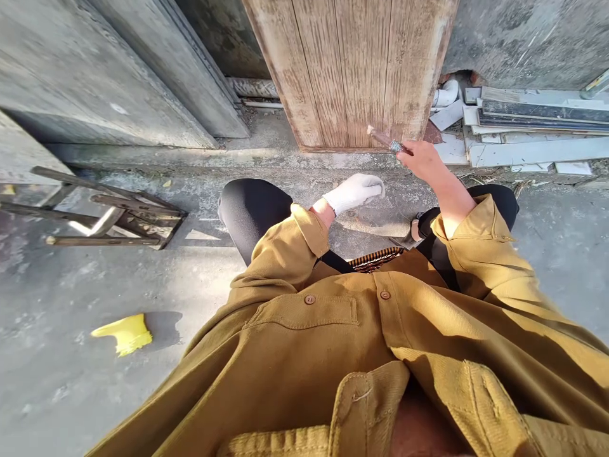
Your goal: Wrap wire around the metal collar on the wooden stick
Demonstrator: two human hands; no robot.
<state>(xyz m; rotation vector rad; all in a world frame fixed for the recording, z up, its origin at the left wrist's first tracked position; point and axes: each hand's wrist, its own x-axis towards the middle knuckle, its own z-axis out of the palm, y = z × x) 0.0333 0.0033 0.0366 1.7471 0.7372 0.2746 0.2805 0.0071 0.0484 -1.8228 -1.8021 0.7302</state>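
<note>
One right hand (423,160) holds one paintbrush (384,139) at one wooden door (352,70).

Small paintbrush (384,139), bristles leftward against the worn wooden door's (352,70) lower edge.

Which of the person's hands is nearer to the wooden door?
Right. The right hand holds a brush whose tip is at the foot of the door. The gloved left hand hangs lower, back from the door, over the floor.
</note>
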